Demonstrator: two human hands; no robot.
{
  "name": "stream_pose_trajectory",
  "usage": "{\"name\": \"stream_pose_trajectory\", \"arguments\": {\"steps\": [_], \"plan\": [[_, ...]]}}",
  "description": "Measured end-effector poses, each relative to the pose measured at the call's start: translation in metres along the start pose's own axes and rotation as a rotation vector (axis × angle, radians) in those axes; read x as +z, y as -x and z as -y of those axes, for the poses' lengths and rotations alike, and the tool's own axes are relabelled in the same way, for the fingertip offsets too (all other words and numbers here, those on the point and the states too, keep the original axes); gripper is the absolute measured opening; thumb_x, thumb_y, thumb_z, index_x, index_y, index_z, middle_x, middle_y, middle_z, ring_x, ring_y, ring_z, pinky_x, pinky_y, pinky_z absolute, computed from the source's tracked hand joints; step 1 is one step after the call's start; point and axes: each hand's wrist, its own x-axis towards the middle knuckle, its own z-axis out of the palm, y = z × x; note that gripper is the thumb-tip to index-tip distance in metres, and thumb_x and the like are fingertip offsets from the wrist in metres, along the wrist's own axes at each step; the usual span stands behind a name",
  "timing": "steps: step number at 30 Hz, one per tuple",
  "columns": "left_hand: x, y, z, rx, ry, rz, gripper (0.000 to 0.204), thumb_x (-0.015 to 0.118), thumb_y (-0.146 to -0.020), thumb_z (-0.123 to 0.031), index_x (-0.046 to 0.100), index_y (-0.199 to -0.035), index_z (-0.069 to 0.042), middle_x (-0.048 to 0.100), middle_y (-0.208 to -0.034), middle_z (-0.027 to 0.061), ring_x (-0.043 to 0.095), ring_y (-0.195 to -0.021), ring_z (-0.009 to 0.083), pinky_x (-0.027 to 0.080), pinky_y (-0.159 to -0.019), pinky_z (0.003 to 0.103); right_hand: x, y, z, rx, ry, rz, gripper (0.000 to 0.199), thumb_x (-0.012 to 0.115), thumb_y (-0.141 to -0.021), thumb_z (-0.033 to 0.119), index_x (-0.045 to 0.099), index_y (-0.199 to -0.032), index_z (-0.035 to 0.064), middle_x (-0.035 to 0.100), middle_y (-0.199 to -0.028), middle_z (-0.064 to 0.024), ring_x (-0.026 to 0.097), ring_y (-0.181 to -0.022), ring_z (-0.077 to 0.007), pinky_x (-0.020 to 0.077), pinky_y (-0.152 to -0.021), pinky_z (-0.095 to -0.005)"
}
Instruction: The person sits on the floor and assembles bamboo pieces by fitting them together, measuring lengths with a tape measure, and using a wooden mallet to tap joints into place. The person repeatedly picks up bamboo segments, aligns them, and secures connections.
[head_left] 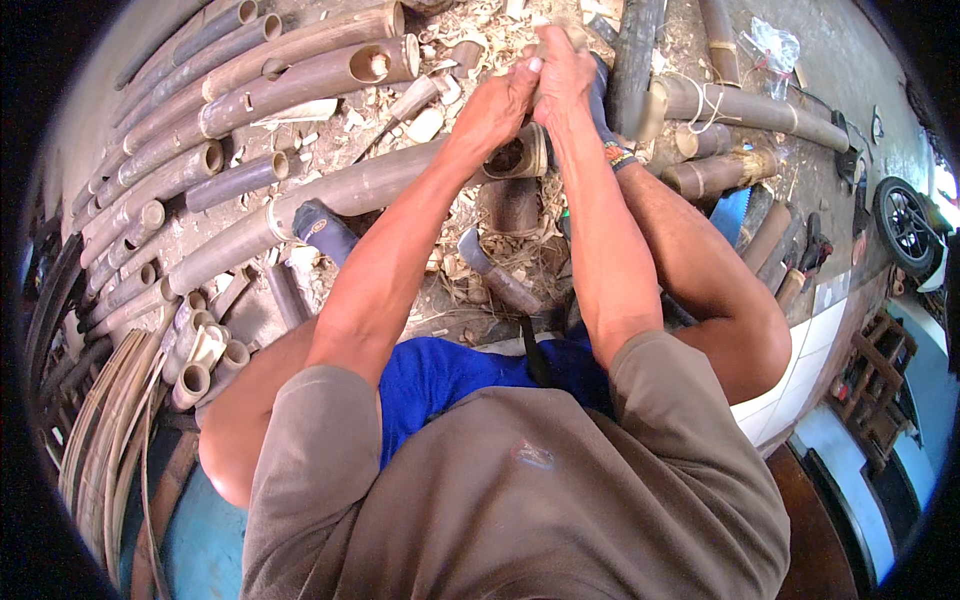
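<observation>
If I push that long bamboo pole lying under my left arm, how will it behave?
The bamboo pole looks round and smooth, so it would probably roll sideways. Its hollow end suggests it is light for its length, yet likely stiff. The wood shavings around it may slow any rolling.

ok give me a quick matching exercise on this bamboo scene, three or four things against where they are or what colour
Things:
1. both hands
2. bamboo poles
3. wheel
4. shorts

Place or colour:
A. blue
B. far right edge
C. stacked at left
D. together, top centre, above a short bamboo tube

Pairs: 1-D, 2-C, 3-B, 4-A
</observation>
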Motion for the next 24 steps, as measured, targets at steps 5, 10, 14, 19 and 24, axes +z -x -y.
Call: {"name": "stream_pose_trajectory", "arguments": {"steps": [5,10,14,19,24], "plan": [[0.005,0.010,0.024,-0.077,0.034,-0.221,0.096,0.016,-0.104,-0.075,0.068,-0.094,0.005,0.067,-0.077,0.0286,0.066,-0.087,0.0508,0.049,-0.082,0.056,0.022,0.000,-0.012,0.166,0.268,0.169,0.020,0.077,-0.081,0.018,0.067,-0.087,0.0015,0.063,-0.073,-0.0029,0.058,-0.061,-0.0136,0.0471,-0.053,-0.0313],[0.035,0.050,0.082,-0.033,0.550,-0.618,0.056,0.033,-0.111,-0.051,0.058,-0.118,-0.002,0.062,-0.103,0.0150,0.061,-0.092,0.0291,0.050,-0.086,0.047,0.062,0.038,-0.032,0.180,0.654,0.778,0.032,0.083,-0.082,0.032,0.074,-0.092,0.0031,0.069,-0.075,-0.0050,0.064,-0.063,-0.0168,0.0510,-0.056,-0.0310],[0.071,0.069,0.105,0.035,0.694,-0.936,0.036,0.041,-0.112,-0.029,0.051,-0.136,-0.004,0.057,-0.130,0.0144,0.057,-0.117,0.0249,0.046,-0.106,0.039,0.068,0.055,-0.084,-0.142,1.009,1.159,0.064,0.076,-0.074,0.056,0.074,-0.091,-0.0057,0.072,-0.081,-0.0245,0.071,-0.076,-0.0321,0.0577,-0.074,-0.0427],[-0.014,0.028,0.004,-0.027,-0.013,-0.135,0.084,0.033,-0.107,-0.067,0.064,-0.114,0.011,0.067,-0.093,0.0375,0.068,-0.097,0.0527,0.050,-0.091,0.054,0.019,0.008,0.012,0.356,0.042,0.388,0.025,0.076,-0.088,0.026,0.065,-0.100,0.0061,0.059,-0.070,-0.0063,0.057,-0.059,-0.0153,0.0531,-0.056,-0.0348],[0.003,0.037,0.018,-0.080,0.016,-0.310,0.087,0.029,-0.108,-0.067,0.064,-0.114,0.012,0.069,-0.087,0.0316,0.069,-0.086,0.0481,0.051,-0.083,0.053,0.029,0.008,0.003,0.449,0.126,0.506,0.023,0.079,-0.087,0.021,0.064,-0.096,0.0059,0.060,-0.072,-0.0053,0.057,-0.059,-0.0125,0.0509,-0.051,-0.0285]]}}
